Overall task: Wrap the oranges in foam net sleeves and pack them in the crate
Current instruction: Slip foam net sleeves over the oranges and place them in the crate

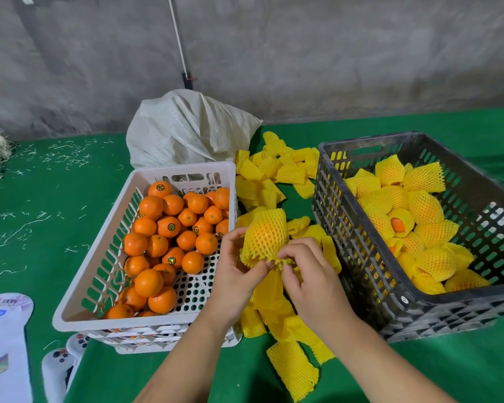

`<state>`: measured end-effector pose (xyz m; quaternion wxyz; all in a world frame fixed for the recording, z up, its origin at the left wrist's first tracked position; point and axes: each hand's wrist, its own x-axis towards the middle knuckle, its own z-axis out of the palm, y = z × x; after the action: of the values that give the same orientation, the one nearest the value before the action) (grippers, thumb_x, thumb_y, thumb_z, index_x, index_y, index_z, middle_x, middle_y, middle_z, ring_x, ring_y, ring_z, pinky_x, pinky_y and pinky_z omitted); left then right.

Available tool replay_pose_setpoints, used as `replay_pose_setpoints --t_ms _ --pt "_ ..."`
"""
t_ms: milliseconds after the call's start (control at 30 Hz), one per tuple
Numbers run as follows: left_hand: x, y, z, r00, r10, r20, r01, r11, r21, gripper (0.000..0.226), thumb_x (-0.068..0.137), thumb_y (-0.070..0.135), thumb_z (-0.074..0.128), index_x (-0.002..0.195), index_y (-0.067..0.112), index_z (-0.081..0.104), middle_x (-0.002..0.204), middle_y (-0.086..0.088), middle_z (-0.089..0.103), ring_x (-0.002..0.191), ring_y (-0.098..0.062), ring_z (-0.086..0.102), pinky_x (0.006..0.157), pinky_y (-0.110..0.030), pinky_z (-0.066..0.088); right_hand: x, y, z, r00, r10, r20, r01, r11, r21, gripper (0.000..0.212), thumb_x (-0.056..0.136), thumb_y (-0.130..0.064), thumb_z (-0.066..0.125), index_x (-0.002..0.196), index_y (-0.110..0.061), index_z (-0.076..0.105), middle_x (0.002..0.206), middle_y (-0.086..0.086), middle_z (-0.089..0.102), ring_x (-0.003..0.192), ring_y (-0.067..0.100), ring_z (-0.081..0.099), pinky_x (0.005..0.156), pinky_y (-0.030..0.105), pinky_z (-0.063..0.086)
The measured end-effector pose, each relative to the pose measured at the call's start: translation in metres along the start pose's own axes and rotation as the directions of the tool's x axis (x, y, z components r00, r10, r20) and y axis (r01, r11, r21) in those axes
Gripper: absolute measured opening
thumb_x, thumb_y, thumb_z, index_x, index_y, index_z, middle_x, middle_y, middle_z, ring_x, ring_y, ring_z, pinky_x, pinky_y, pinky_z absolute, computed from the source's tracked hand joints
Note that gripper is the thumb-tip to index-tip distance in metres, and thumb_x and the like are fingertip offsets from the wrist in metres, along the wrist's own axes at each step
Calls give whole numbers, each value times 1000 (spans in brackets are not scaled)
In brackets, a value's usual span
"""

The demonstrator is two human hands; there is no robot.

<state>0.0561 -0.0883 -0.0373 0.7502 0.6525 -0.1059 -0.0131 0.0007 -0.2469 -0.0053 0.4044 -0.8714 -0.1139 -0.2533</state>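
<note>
On your left, the white basket (pixel 79 295) holds the bare oranges (pixel 169 228) still waiting, a good heap of them. Between the two containers, your hands are busy with one fruit: your left hand (pixel 236 274) pinches the lower edge of a foam net sleeve (pixel 266 237) while your right hand (pixel 309 274) pinches the same frilled edge from the other side. The orange shows through the mesh, already inside the sleeve, raised above the loose yellow sleeves (pixel 277 170) scattered on the green surface (pixel 419 373). So you are at the wrapping step, and it looks nearly done. Next, I'd judge, you need to settle the edge over the fruit, then carry it rightward into the dark crate (pixel 361 257), where wrapped oranges (pixel 425 207) already lie, filling a gap among them.
</note>
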Motion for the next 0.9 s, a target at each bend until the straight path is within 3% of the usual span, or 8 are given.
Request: replay_pose_setpoints --t_ms 100,167,233,300,467,633,767,900 --pt "0 -1 0 999 31 -44 -31 999 14 65 74 13 83 129 35 56 124 -5 65 114 -31 65 93 -51 58 -2 -4 5 985 145 89 -157 977 144 24 90 -4 68 109 -17 62 113 -6 54 106 7 56 87 22 50" --pt "1 0 0 997 36 -74 -35 999 20 67 75 8 86 128 36 56 126 -3 63 119 -25 63 95 -52 58 3 -12 1 888 434 152 -455 785 421 25 86 -25 66 110 -27 59 114 -5 57 109 13 58 88 25 50" --pt "2 -1 -1 998 35 -55 -33 999 30 68 76 3 85 128 36 56 127 1 63 120 -19 62 93 -46 59 8 -15 1 745 609 271 -627 502 595 49 79 -54 64 124 -35 53 125 -7 58 115 15 60 93 30 52" --pt "1 -1 1 999 31 18 -32 998 52 68 80 -4 82 129 35 56 126 7 63 115 -12 66 87 -32 60 11 -19 7 692 597 406 -693 391 606 93 67 -74 72 146 -43 35 137 -12 54 123 14 58 102 38 52" --pt "-2 -4 7 996 56 74 -70 977 203 86 85 -13 75 130 55 48 110 26 59 90 5 65 74 -20 57 16 -12 21 603 717 349 -686 242 686 90 86 -12 80 153 -41 26 144 3 53 120 26 65 99 49 56" --pt "-1 -12 13 992 110 65 -122 965 232 88 87 0 82 142 52 37 102 6 59 69 -17 62 66 -26 55 27 15 5 671 735 98 -653 522 549 92 84 -9 76 146 -52 24 132 -12 47 104 -4 54 76 15 47" --pt "-1 -13 14 996 82 23 -84 988 131 68 89 22 74 144 45 39 101 -1 62 69 -20 59 68 -25 55 76 54 -54 633 757 -163 -611 618 495 104 86 -6 73 151 -56 10 155 -6 31 131 24 46 96 34 44" --pt "4 -10 0 999 -16 -39 17 999 32 57 100 21 66 147 40 40 99 -4 68 71 -20 61 64 -28 56 85 93 -83 763 597 -248 -632 770 -91 108 95 -19 67 158 -36 -18 162 -4 -35 156 36 -3 121 45 22"
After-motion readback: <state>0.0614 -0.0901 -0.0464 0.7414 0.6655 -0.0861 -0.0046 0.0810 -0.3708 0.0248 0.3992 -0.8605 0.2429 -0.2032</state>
